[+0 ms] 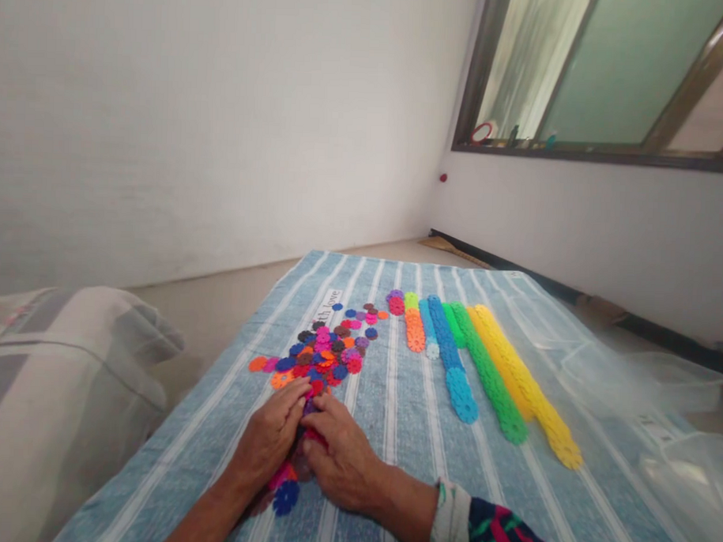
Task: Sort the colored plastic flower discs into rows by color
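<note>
Left hand [274, 428] and right hand [344, 452] cup the near end of the mixed disc pile [321, 351], left of the blue row [447, 341]; can't tell whether either grips a disc (fingers curl inward, partly hidden). Uneven squeezing could scatter loose discs toward the row. Discs: flat, notch-edged, many-coloured, overlapping untidily.
</note>
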`<state>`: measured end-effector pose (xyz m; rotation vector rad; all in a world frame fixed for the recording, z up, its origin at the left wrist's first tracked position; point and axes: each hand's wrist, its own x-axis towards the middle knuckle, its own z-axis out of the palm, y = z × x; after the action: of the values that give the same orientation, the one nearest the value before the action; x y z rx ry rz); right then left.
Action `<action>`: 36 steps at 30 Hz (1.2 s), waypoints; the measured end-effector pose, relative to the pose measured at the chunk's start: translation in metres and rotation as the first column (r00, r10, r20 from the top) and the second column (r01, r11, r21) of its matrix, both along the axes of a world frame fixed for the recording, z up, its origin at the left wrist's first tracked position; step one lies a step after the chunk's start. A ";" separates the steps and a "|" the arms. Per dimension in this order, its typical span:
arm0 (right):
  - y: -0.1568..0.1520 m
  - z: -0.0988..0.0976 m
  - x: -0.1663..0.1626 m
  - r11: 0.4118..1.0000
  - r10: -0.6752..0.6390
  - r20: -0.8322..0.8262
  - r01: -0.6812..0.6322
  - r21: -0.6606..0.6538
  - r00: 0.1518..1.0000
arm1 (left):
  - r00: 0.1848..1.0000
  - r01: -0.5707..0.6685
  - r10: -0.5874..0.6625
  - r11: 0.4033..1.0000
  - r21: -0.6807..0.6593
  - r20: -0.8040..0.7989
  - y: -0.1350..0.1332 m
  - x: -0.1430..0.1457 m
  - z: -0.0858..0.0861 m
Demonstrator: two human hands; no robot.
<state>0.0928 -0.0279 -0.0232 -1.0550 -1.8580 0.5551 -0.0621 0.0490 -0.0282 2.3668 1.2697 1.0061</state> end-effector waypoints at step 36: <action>0.045 -0.018 -0.001 0.976 -0.199 0.093 0.189 0.105 0.975 | 0.988 -0.069 0.062 0.997 0.047 0.138 -0.003 -0.008 0.003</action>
<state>0.0916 0.0168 -0.0413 -1.2045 -1.8250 0.2984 -0.0696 0.0463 -0.0248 2.2621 1.2925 1.2127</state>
